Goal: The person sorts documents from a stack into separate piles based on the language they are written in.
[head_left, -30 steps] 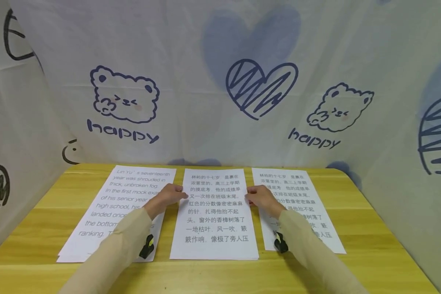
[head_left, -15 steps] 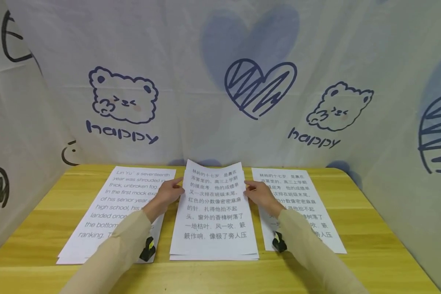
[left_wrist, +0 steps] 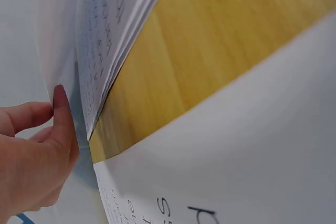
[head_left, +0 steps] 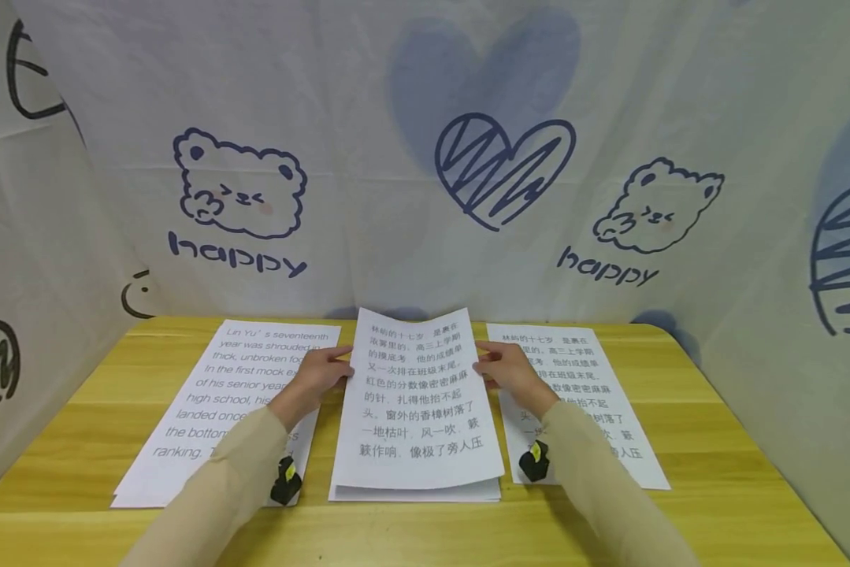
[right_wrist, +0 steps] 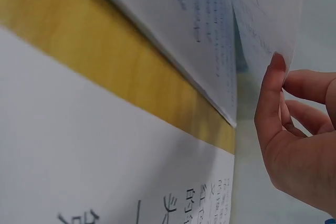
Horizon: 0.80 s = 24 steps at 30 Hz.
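Observation:
A sheet of paper (head_left: 416, 402) printed with Chinese text is raised above the middle stack of paper (head_left: 417, 494), its top edge sagging between the corners. My left hand (head_left: 318, 376) pinches its left edge between thumb and finger. On the opposite edge my right hand (head_left: 511, 373) pinches it the same way. In the left wrist view the sheet (left_wrist: 56, 35) hangs clear of the stack (left_wrist: 113, 30), and the left hand (left_wrist: 39, 156) grips its margin. The right wrist view has the right hand (right_wrist: 299, 129) gripping the sheet (right_wrist: 270, 19) above the stack (right_wrist: 178, 30).
A left stack of paper (head_left: 183, 425) bears large English text, partly under the left forearm. Another Chinese-printed stack (head_left: 513, 441) lies at right, partly under the right forearm. All rest on a yellow wooden table (head_left: 708, 441). A printed white cloth (head_left: 368, 228) hangs behind.
The sheet lay flat on the middle stack at first. Both hands have raised it, top edge first, and now its bottom edge is also off the stack.

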Each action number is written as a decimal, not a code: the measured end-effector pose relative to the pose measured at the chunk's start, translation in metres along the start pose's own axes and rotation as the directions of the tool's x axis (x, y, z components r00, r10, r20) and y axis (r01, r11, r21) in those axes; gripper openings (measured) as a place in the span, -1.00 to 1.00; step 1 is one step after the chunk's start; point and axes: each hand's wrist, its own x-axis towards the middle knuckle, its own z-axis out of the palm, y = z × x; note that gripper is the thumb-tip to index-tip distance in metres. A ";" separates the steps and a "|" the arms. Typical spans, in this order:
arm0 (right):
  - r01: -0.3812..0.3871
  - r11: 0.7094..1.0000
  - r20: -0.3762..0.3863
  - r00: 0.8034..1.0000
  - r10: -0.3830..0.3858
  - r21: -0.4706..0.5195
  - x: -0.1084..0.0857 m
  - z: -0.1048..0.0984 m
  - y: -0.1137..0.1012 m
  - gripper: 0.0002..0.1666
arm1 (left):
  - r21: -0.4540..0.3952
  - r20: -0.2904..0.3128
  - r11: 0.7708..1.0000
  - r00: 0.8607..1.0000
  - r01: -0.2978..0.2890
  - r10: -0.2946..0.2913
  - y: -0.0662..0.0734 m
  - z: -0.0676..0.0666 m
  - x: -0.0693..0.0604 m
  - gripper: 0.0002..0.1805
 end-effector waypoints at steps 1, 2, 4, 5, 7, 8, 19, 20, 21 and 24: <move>-0.008 1.000 -0.003 1.000 0.008 0.005 0.000 -0.001 -0.001 -0.37 | -0.014 0.005 1.000 1.000 0.003 -0.003 0.000 -0.002 0.000 -0.43; -0.015 1.000 -0.007 1.000 0.015 0.009 -0.001 -0.003 -0.002 -0.37 | -0.031 0.004 1.000 1.000 0.006 -0.006 0.001 -0.003 0.000 -0.43; -0.021 1.000 -0.008 1.000 0.021 0.018 0.000 -0.006 -0.003 -0.36 | -0.053 -0.003 0.998 1.000 0.019 -0.020 0.002 -0.007 0.000 -0.43; -0.021 1.000 -0.006 1.000 0.021 0.021 0.000 -0.007 -0.004 -0.36 | -0.064 -0.004 0.998 1.000 0.024 -0.024 0.003 -0.008 0.000 -0.43; -0.012 0.999 -0.003 1.000 0.012 0.036 -0.001 -0.010 -0.005 -0.36 | -0.090 -0.002 0.996 1.000 0.025 -0.025 0.005 -0.011 0.000 -0.42; -0.006 0.999 0.000 1.000 0.006 0.043 -0.001 -0.011 -0.005 -0.36 | -0.102 -0.001 0.994 1.000 0.024 -0.024 0.006 -0.012 0.000 -0.42; 0.063 0.997 0.004 0.998 -0.063 0.055 -0.001 -0.017 -0.012 -0.35 | -0.155 0.005 0.988 1.000 -0.020 0.021 0.011 -0.017 -0.006 -0.42; 0.066 0.996 0.002 0.998 -0.066 0.052 -0.001 -0.017 -0.012 -0.35 | -0.158 0.002 0.987 1.000 -0.023 0.024 0.010 -0.016 -0.007 -0.42; 0.068 0.997 0.001 0.998 -0.068 0.048 -0.002 -0.018 -0.011 -0.35 | -0.164 0.000 0.986 1.000 -0.027 0.027 0.008 -0.014 -0.007 -0.42; 0.063 0.998 0.004 0.998 -0.063 0.022 -0.004 -0.021 -0.009 -0.34 | -0.166 -0.015 0.986 1.000 -0.026 0.023 0.004 -0.006 -0.006 -0.44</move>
